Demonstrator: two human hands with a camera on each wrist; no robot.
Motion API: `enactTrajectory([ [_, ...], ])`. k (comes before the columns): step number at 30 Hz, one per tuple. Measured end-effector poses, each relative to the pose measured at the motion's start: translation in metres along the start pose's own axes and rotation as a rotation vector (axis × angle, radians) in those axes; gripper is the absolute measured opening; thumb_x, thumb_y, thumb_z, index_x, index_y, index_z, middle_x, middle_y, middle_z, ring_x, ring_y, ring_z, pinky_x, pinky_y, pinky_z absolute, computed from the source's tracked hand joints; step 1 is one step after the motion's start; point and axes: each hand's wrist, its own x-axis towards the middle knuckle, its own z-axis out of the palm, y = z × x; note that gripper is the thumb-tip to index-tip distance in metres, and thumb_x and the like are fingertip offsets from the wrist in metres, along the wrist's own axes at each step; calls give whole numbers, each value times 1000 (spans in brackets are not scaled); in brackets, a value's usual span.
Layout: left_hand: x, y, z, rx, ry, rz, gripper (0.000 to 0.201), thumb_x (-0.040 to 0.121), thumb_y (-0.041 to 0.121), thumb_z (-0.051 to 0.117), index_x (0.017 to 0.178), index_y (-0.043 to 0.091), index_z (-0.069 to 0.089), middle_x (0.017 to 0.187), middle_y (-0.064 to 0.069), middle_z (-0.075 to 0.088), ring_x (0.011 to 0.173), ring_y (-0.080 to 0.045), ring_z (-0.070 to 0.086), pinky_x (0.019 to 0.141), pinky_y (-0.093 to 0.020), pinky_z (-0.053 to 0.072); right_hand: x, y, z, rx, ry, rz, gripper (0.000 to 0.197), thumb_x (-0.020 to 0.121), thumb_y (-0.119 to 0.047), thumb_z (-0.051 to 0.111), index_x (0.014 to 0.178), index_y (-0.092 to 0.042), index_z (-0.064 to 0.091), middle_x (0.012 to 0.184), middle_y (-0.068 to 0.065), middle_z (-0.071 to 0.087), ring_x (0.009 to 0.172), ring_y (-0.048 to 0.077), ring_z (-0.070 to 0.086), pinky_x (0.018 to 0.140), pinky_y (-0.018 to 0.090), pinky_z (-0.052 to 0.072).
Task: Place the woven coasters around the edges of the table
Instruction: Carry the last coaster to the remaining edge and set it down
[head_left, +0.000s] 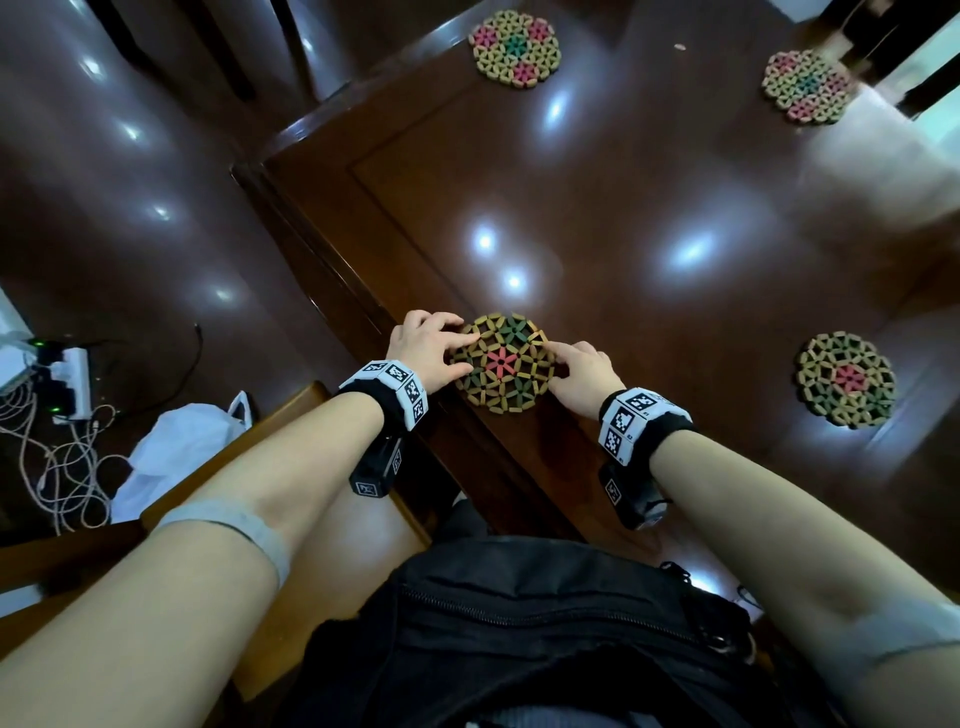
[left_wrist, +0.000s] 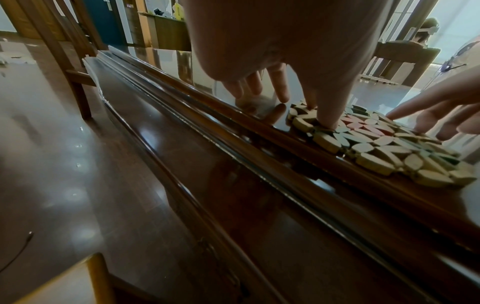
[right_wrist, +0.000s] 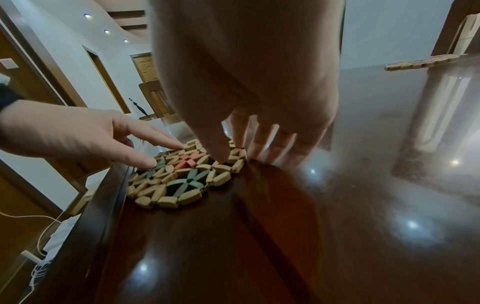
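Four coasters lie on the counter (head_left: 649, 218) — the one in hand (head_left: 501, 361) at 6 o'clock, by the near edge. Your left hand (head_left: 423, 348) and right hand (head_left: 584, 376) press spread fingertips on its rim, gripping nothing. It looks light, bead-linked, floppy — slide it flat, or lift by opposite rims.

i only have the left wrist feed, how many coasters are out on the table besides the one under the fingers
Observer: Three more in the head view: far coaster, corner coaster, right-side coaster.
Operator: is the near one by the edge
Observer: Yes, the near coaster lies at the table edge closest to the person.
Operator: what colour is its middle
Observer: Red, with green flowers around it.
Operator: right hand doing what
Observer: The right hand touches the coaster's right rim; the left hand touches the opposite rim.
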Motion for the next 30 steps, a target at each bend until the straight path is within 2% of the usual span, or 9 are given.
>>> enactTrajectory([
  [11, -4, 3, 2, 11, -15, 16, 49, 84, 49, 61, 132, 40, 52, 147, 12, 40, 134, -24, 27, 109, -38, 24, -6, 2, 5, -9, 38, 15, 59, 86, -16, 47, 143, -31, 38, 136, 8, 44, 128, 33, 33, 102, 45, 40],
  [17, -6, 4, 4, 14, -22, 17, 51, 84, 49, 60, 133, 40, 50, 148, 11, 39, 135, -24, 27, 109, -39, 25, -7, 5, 8, 11, 33, 8, 60, 86, -14, 48, 142, -30, 38, 136, 9, 44, 127, 33, 34, 104, 41, 34],
  [25, -7, 6, 3, -10, -34, 10, 52, 84, 47, 62, 134, 38, 51, 149, 10, 39, 136, -25, 26, 109, -41, 25, -9, 2, 7, 7, 36, 6, 60, 86, -14, 49, 143, -27, 36, 138, 9, 44, 130, 33, 33, 105, 44, 37],
  [30, -7, 11, 3, -129, 37, -37, 42, 89, 40, 55, 131, 32, 54, 145, 9, 44, 132, -27, 31, 105, -41, 30, -7, 4, 6, 35, 38, 3, 60, 85, -16, 53, 142, -24, 34, 139, 9, 45, 131, 35, 35, 108, 48, 36],
])
